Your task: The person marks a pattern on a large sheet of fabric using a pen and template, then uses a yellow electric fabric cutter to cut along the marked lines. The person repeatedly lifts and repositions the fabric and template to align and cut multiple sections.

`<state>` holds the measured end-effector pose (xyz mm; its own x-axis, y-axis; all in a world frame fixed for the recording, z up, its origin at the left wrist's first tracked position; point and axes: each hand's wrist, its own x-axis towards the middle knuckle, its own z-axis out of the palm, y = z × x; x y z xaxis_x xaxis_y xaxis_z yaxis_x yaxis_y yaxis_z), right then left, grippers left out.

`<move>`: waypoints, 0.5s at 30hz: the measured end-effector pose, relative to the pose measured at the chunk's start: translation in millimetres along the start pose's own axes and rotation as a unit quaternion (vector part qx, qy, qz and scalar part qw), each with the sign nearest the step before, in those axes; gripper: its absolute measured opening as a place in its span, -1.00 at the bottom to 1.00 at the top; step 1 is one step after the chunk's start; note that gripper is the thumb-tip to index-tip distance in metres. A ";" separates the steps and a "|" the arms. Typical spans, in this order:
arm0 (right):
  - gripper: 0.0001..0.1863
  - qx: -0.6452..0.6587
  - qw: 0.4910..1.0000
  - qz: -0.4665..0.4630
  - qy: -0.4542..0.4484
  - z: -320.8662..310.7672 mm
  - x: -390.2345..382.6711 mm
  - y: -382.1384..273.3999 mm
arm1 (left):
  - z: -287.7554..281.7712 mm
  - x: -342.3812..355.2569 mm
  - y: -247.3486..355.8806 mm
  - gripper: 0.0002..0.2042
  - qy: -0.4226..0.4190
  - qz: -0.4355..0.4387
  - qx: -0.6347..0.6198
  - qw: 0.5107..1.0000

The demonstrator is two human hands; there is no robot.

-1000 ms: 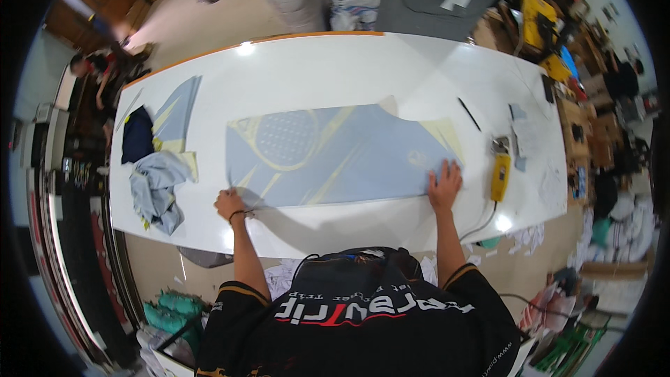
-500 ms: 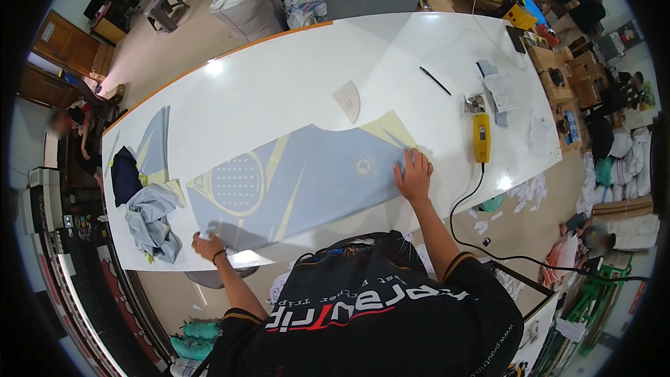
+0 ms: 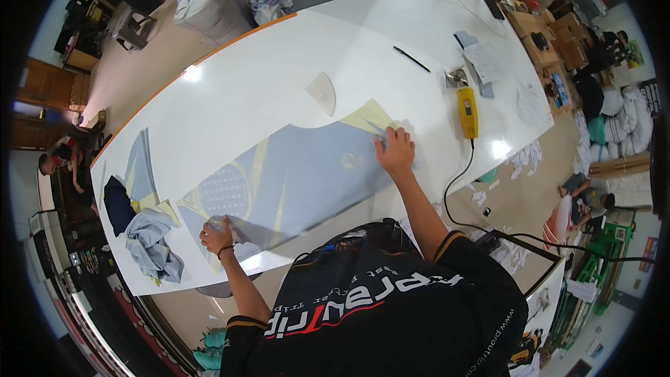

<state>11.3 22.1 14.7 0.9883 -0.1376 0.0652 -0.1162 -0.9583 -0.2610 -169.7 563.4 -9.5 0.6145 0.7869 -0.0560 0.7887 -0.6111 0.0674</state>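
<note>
A blue-grey fabric panel (image 3: 300, 174) with pale yellow streaks and a racket print lies on the white table (image 3: 258, 77). Curled fingers of my left hand (image 3: 216, 236) grip its near left edge. My right hand (image 3: 396, 150) rests on its right end, fingers spread. Above the panel sits a small off-white curved piece (image 3: 322, 94). To the right lies a yellow corded electric tool (image 3: 467, 115) with a metal head. Farther up is a black pen (image 3: 412, 58).
Crumpled pale fabric (image 3: 150, 244), dark navy cloth (image 3: 120, 206) and another panel (image 3: 137, 164) sit at the left end. Papers (image 3: 481, 63) lie at the right end. A wrapped bale (image 3: 209, 7) stands beyond the table. Other people are at both sides.
My view has turned. The panel now lies more slanted, its right end farther up and away, with both hands moved along with it. The small curved piece has been uncovered above it.
</note>
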 end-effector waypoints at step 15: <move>-0.63 0.118 0.968 0.223 0.012 -10.4 -84.8 114.0 | 9.6 -210.9 319.8 -0.59 -0.254 0.711 -0.109 0.647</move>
<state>-86.7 -78.1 -10.6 0.8425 -0.5321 -0.0839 -0.5019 -0.7187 -0.4813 -46.9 201.2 14.3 0.6861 -0.7206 -0.0997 -0.5678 -0.6161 0.5459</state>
